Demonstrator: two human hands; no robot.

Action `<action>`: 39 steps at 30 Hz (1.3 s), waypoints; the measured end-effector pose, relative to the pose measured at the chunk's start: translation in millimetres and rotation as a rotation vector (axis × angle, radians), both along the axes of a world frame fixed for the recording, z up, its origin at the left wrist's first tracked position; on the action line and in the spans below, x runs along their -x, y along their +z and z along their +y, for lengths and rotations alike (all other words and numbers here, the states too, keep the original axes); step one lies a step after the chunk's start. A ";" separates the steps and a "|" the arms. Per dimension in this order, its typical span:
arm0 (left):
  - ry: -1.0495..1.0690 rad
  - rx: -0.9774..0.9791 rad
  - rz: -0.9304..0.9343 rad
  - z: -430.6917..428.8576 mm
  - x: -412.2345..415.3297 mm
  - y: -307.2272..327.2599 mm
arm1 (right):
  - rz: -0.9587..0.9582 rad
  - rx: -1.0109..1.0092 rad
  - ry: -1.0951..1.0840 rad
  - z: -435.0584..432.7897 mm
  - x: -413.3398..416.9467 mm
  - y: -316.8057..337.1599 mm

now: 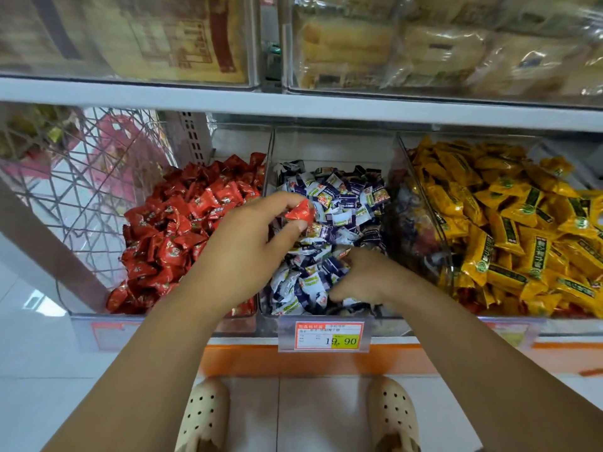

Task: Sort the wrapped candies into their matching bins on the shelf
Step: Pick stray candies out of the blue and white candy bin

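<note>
While the left hand reaches over the divider between two clear bins, its thumb and forefinger pinch a single red candy, held just above the pile of blue-and-white candies in the middle bin. The right hand lies low in that same bin, near its front, with fingers curled down into the wrappers; whether it grips any candy cannot be told. To the left, the left bin is heaped with red candies matching the one held. To the right, the right bin is filled with yellow candies. A price tag hangs on the shelf edge below the middle bin. Two pale perforated shoes stand on the tiled floor beneath.
</note>
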State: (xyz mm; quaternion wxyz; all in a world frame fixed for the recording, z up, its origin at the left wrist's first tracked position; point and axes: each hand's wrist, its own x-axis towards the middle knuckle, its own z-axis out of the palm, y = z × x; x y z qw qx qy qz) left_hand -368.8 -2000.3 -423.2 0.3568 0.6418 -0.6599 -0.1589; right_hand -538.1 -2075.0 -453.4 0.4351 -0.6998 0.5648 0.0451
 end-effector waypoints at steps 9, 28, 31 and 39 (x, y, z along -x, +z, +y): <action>0.086 0.077 0.147 0.1 -9.7 5.5 | -0.420 0.142 -0.308 -25.3 11.6 40.5; 0.122 0.022 0.114 6.5 -17.2 7.7 | -0.188 0.444 0.171 -14.1 7.3 42.4; 0.132 0.030 0.088 5.9 -21.4 6.4 | -0.020 0.482 0.409 -7.0 -17.2 14.5; 0.131 0.008 0.193 6.8 -29.4 4.3 | 0.334 0.331 0.459 -4.5 10.3 43.8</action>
